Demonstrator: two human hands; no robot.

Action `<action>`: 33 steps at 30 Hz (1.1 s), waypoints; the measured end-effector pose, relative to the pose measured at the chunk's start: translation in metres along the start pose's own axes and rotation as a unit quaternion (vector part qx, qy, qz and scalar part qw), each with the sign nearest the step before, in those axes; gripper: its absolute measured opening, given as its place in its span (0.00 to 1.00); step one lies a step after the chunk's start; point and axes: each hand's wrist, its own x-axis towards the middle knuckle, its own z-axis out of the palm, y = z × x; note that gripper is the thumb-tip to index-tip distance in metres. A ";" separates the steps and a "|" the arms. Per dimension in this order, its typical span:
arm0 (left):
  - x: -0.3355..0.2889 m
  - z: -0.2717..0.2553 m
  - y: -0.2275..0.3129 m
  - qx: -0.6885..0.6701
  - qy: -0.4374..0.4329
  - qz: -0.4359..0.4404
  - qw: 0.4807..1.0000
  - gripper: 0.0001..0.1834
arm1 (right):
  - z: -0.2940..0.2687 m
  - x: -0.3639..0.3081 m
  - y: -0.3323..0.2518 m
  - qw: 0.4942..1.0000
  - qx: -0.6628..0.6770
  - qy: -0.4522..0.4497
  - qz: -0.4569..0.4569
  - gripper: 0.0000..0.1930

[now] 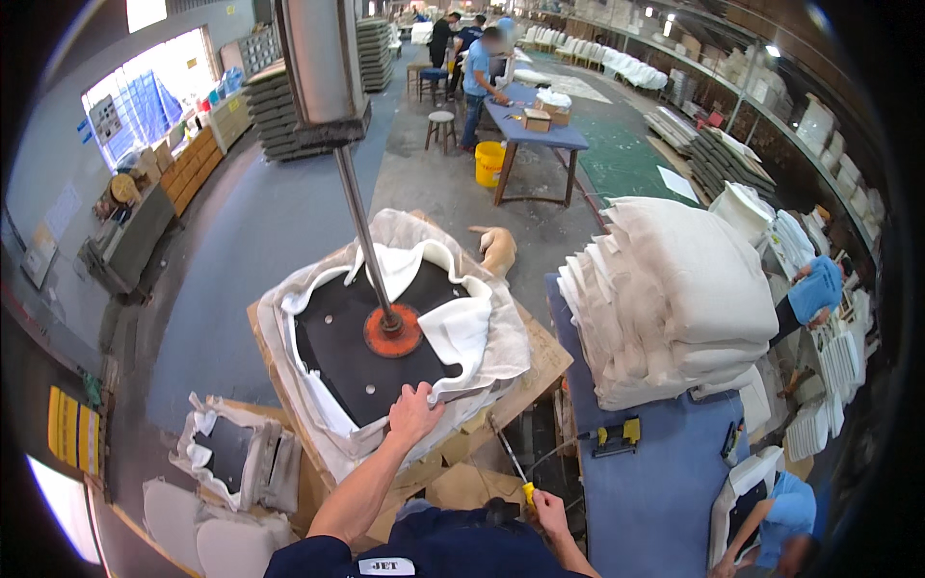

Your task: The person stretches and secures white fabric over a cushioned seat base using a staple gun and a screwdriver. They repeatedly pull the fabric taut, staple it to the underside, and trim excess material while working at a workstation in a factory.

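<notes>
Left hand (414, 416) curled at near edge of seat cushion (503, 339), can't tell from here if gripping; right hand (551, 512) clutches yellow-handled screwdriver (528, 493).

Black panel (332, 328), its edges ringed by white padding (458, 334) and beige fabric (511, 352); orange disc (396, 343); yellow tool handle (529, 492); blue table (650, 511).

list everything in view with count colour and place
seat cushion: one, pale with black base, centre-left
press: one, silver with orange foot, on cushion
tables: two, blue, right and back
hand tools: two, yellow and black, right table
yellow-handled tool: one, lower middle
cushion stack: one, cream, right table
seat pads: several, pale, lower left
dog: one, tan, behind cushion
bucket: one, yellow, back
people: several, blue or dark tops, back and right
left grip: one, on cushion edge
right grip: one, on yellow-handled tool
</notes>
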 end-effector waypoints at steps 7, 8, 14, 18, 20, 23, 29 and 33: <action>0.012 0.000 0.000 0.025 -0.078 0.056 0.995 0.19 | 0.030 0.017 -0.010 0.991 0.117 -0.062 0.021 0.22; 0.006 0.003 -0.007 0.012 -0.057 0.047 0.997 0.19 | 0.039 0.020 -0.021 0.994 0.094 -0.056 -0.001 0.21; -0.004 -0.002 0.008 -0.034 0.037 0.019 0.999 0.20 | 0.059 0.052 -0.047 0.993 0.010 -0.090 -0.080 0.17; 0.013 -0.008 0.013 0.047 -0.029 0.033 0.998 0.24 | 0.075 0.068 -0.075 0.992 -0.028 -0.080 -0.090 0.18; 0.019 -0.006 0.018 0.064 -0.050 0.063 0.995 0.24 | 0.073 0.074 -0.071 0.994 -0.034 -0.059 -0.088 0.18; 0.031 -0.003 0.009 0.079 -0.090 0.045 0.992 0.23 | 0.075 0.068 -0.080 0.995 -0.039 -0.065 -0.065 0.20; 0.015 0.009 0.022 0.110 -0.026 0.131 0.985 0.16 | 0.081 0.079 -0.045 0.994 -0.071 -0.055 -0.056 0.19; -0.016 -0.001 0.019 -0.053 0.025 0.263 0.963 0.12 | 0.087 0.089 -0.069 0.978 -0.136 0.030 -0.156 0.23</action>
